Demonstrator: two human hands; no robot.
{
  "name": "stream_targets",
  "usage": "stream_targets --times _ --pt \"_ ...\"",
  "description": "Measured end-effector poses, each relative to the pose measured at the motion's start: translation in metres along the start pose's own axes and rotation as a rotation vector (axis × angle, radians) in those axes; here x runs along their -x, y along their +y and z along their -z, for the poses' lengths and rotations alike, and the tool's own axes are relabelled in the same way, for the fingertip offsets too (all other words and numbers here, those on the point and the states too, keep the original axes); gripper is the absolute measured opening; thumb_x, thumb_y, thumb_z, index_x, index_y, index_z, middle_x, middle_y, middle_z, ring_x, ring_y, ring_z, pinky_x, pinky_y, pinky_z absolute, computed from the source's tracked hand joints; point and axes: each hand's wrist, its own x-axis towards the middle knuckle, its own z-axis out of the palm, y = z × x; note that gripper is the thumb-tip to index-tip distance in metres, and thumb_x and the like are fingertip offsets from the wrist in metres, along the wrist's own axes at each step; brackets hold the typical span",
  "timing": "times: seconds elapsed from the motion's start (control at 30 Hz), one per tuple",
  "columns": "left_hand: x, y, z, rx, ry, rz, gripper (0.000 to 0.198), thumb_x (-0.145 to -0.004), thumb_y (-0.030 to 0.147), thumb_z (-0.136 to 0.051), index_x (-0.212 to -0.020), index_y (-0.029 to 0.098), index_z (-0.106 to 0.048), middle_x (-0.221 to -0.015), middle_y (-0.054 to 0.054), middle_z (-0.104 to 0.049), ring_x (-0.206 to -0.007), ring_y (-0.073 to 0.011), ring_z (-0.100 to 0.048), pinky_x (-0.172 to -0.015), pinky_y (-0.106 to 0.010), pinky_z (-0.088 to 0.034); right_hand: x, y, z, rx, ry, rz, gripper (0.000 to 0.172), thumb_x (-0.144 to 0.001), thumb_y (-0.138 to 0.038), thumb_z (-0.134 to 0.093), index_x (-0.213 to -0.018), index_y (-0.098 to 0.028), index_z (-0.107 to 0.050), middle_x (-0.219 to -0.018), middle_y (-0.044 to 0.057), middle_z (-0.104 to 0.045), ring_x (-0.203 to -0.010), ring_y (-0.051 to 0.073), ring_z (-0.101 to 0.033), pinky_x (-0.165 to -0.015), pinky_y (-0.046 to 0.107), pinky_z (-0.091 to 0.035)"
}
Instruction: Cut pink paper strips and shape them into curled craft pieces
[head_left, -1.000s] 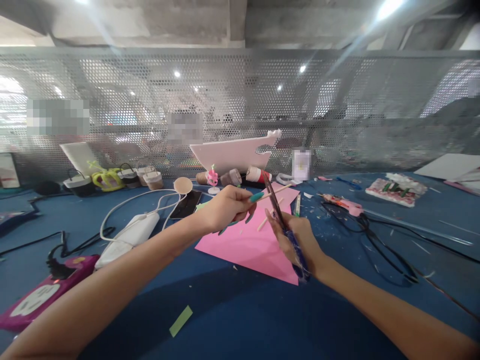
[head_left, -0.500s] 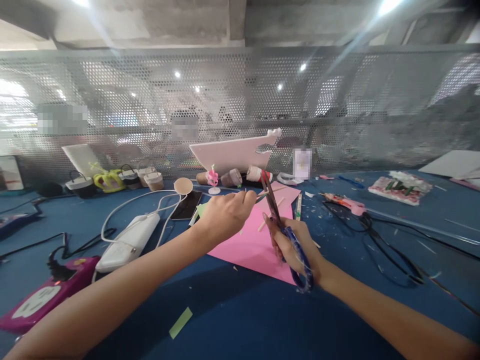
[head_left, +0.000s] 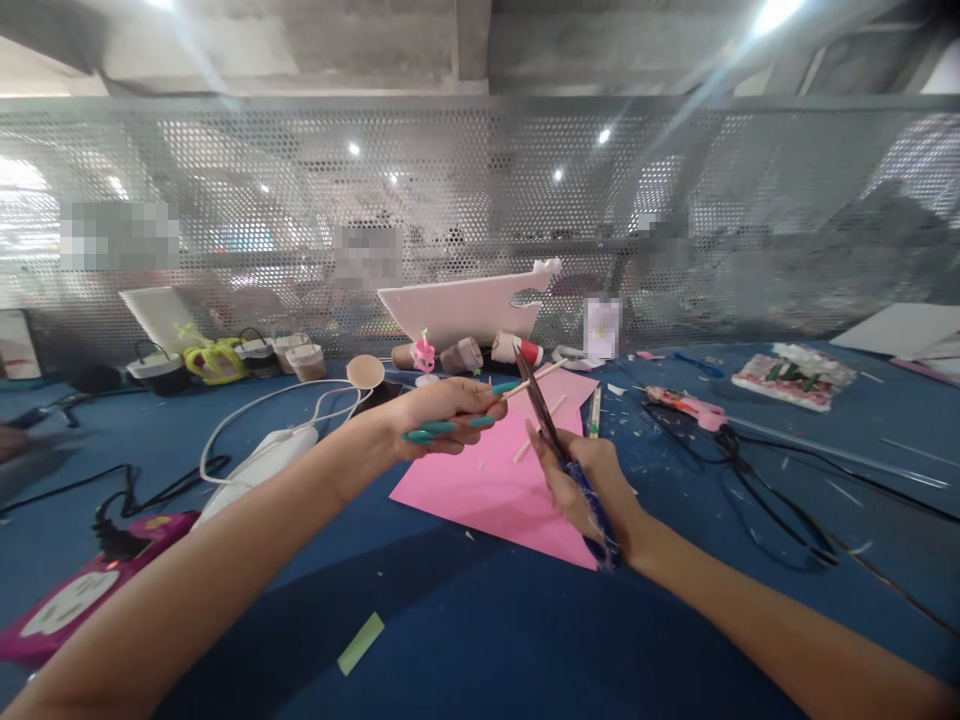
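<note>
My left hand (head_left: 450,412), with long teal nails, pinches a thin wooden stick (head_left: 553,369) near one end. The stick slants up to the right and crosses the blades of the scissors (head_left: 541,405). My right hand (head_left: 592,485) grips these scissors by their dark blue wrapped handles, blades pointing up and away. Whether the blades touch the stick I cannot tell. Below both hands lies a pink sheet (head_left: 480,505), with another light stick (head_left: 527,442) resting on it.
A white power bank-like block (head_left: 262,460) with cables and a magenta power strip (head_left: 97,585) lie left. To the right are a pink glue gun (head_left: 701,410) with black cord and a decorated block (head_left: 795,378). Paper cups and a white foam board (head_left: 465,305) line the back.
My left hand has turned over, so its teal nails and the stick show more clearly. The scissors' handles look closer together, and the blades appear more closed.
</note>
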Motion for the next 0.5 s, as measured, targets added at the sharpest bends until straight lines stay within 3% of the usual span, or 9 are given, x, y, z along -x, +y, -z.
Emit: stream_targets --times 0.1,0.23,0.3,0.37,0.5 --pt "0.001 -0.003 -0.003 -0.33 0.203 -0.12 0.032 -0.095 0.032 -0.031 -0.075 0.018 -0.051 -0.043 0.006 -0.034 -0.034 -0.0075 -0.028 -0.035 -0.02 -0.025 -0.001 0.002 -0.001 -0.047 -0.022 -0.036 0.042 -0.091 -0.05 -0.046 -0.061 -0.021 -0.049 -0.04 0.0 -0.052 -0.038 0.016 -0.056 -0.042 0.025 -0.041" --pt "0.004 -0.008 -0.017 -1.122 0.57 -0.318 0.028 -0.096 0.027 -0.031 -0.095 0.013 -0.055 -0.066 -0.005 -0.058 -0.051 -0.0131 -0.053 -0.05 -0.025 -0.042 -0.001 0.001 -0.002 -0.175 -0.033 -0.111 0.047 -0.089 -0.056 -0.047 -0.057 -0.021 -0.046 -0.037 -0.002 -0.048 -0.033 0.015 -0.052 -0.038 0.024 -0.04" --pt "0.005 -0.008 -0.021 -1.415 0.601 -0.379 0.026 -0.096 0.022 -0.031 -0.101 0.012 -0.054 -0.076 -0.009 -0.061 -0.061 -0.0168 -0.058 -0.055 -0.028 -0.045 0.001 -0.001 -0.002 -0.247 -0.044 -0.15 0.047 -0.088 -0.057 -0.048 -0.057 -0.021 -0.046 -0.036 -0.003 -0.047 -0.031 0.014 -0.051 -0.036 0.023 -0.04" --pt "0.006 -0.009 -0.022 -1.571 0.56 -0.381 0.027 -0.095 0.015 -0.028 -0.099 0.011 -0.054 -0.078 -0.01 -0.062 -0.064 -0.018 -0.06 -0.055 -0.027 -0.046 0.001 -0.003 -0.001 -0.291 -0.072 -0.173 0.046 -0.087 -0.057 -0.049 -0.058 -0.021 -0.046 -0.036 -0.004 -0.047 -0.03 0.013 -0.05 -0.035 0.023 -0.039" --pt "0.003 -0.014 -0.014 -1.603 0.562 -0.426 0.029 -0.091 0.007 -0.026 -0.096 0.011 -0.055 -0.073 -0.008 -0.062 -0.06 -0.0167 -0.057 -0.052 -0.026 -0.044 0.001 -0.003 0.001 -0.237 -0.085 -0.148 0.046 -0.088 -0.054 -0.051 -0.057 -0.021 -0.046 -0.037 -0.003 -0.049 -0.032 0.014 -0.052 -0.037 0.023 -0.04"
